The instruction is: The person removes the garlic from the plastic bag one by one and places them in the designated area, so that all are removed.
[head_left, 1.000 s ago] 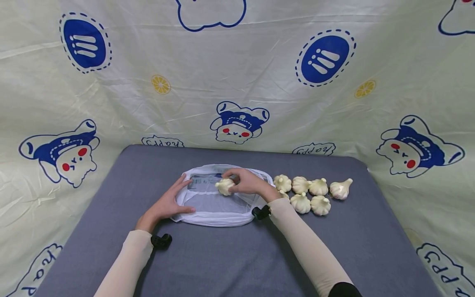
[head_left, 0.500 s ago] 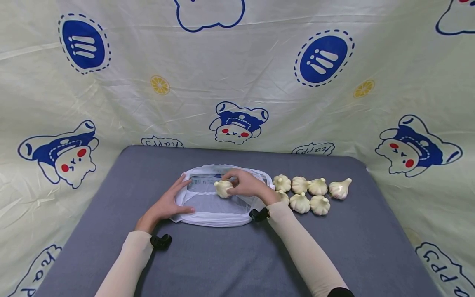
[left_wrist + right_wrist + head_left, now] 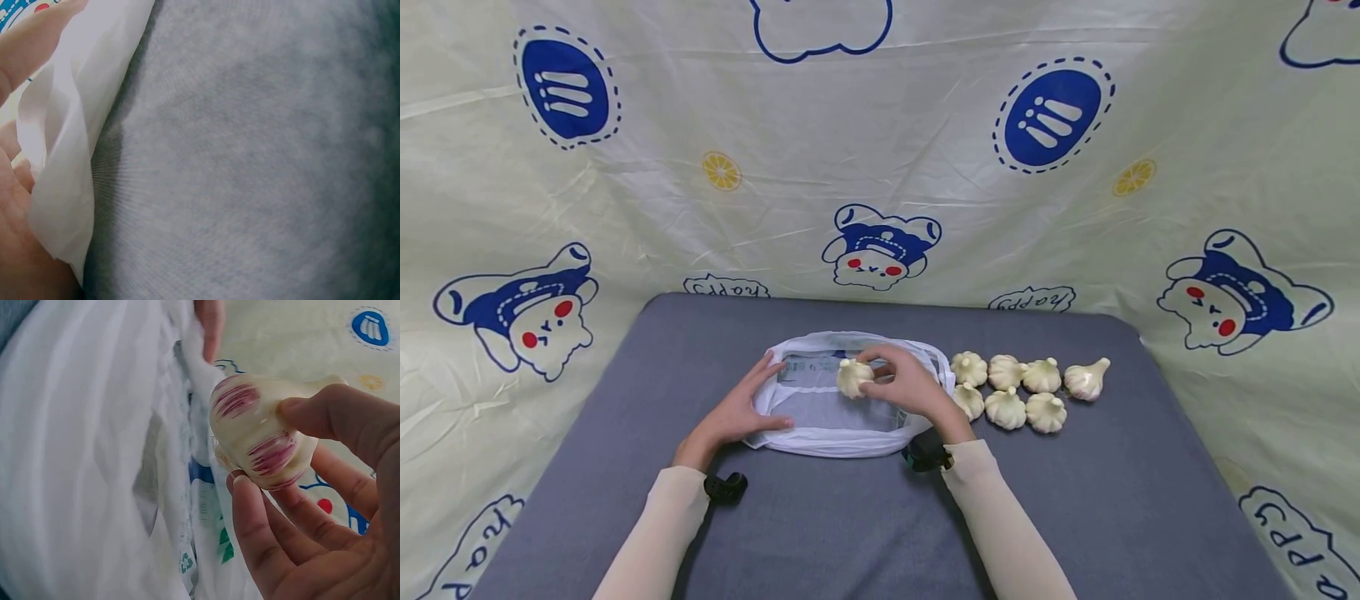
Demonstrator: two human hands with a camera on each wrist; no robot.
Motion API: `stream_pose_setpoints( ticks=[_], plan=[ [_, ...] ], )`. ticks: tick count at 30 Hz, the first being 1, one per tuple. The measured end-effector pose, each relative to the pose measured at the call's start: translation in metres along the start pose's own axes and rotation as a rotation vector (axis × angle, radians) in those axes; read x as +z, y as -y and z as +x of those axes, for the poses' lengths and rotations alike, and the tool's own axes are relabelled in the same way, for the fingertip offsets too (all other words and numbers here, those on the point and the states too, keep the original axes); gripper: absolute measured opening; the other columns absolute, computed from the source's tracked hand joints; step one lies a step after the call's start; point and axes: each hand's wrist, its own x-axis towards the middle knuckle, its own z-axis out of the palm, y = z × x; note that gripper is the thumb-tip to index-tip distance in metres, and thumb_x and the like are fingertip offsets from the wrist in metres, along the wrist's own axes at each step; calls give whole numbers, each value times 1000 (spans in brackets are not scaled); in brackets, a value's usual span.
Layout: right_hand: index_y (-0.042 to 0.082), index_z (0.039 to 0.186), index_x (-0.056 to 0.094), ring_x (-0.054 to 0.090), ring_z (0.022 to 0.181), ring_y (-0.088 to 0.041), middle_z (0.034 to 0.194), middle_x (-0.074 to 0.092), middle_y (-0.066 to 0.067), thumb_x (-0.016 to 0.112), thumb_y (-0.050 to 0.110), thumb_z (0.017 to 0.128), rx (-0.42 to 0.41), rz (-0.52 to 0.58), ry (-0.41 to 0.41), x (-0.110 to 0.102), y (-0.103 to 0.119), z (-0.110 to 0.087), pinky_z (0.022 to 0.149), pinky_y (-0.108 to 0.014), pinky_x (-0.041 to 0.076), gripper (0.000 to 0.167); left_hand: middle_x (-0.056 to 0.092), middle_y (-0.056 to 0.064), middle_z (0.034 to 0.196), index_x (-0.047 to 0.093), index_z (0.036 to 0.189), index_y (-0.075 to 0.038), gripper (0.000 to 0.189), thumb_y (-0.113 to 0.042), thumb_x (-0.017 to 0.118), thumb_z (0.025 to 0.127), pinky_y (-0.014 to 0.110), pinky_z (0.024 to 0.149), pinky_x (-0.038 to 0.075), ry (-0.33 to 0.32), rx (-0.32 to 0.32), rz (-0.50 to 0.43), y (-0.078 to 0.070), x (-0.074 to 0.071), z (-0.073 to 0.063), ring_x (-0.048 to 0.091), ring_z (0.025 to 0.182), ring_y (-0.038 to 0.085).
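In the head view my right hand (image 3: 904,383) pinches a garlic bulb (image 3: 853,379) above the mouth of a white plastic bag (image 3: 842,443). The right wrist view shows that garlic bulb (image 3: 265,434), pale with purple streaks, between the thumb and fingertips. My left hand (image 3: 739,408) is spread against the bag's left rim, its thumb and fingers extended well apart. White plastic (image 3: 65,156) drapes over part of the left hand in the left wrist view, hiding some fingers. Printing shows inside the spread bag.
Several more garlic bulbs (image 3: 1005,408) lie in two rough rows just right of the bag, the nearest close to its rim. One bulb (image 3: 1086,380) sits apart at the row's right end. Grey cloth (image 3: 820,525) covers the table, and a printed curtain (image 3: 880,125) hangs behind.
My right wrist has turned and dropped toward the near side, with the forearm swung round. The pinched garlic bulb has tilted more upright over nearly the same spot. The left hand has stayed put.
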Motion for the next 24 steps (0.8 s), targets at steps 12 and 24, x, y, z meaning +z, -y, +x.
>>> stream_pose_setpoints(
  ticks=[12,24],
  plan=[
    [16,130,68,67,114,-27,134,65,-5,79,18,91,25,-2,-153,-2,5,-33,87,-36,56,40,6,12,175,33,161,-11,102,-39,88,79,71,121,16,9,17,15,1,-1,0,8,159,43],
    [13,132,68,69,107,-28,131,67,-11,80,18,91,30,70,-225,-16,4,-57,82,-31,56,43,7,12,175,34,161,-12,102,-39,88,78,71,120,17,8,21,12,2,0,1,9,159,43]
  ],
)
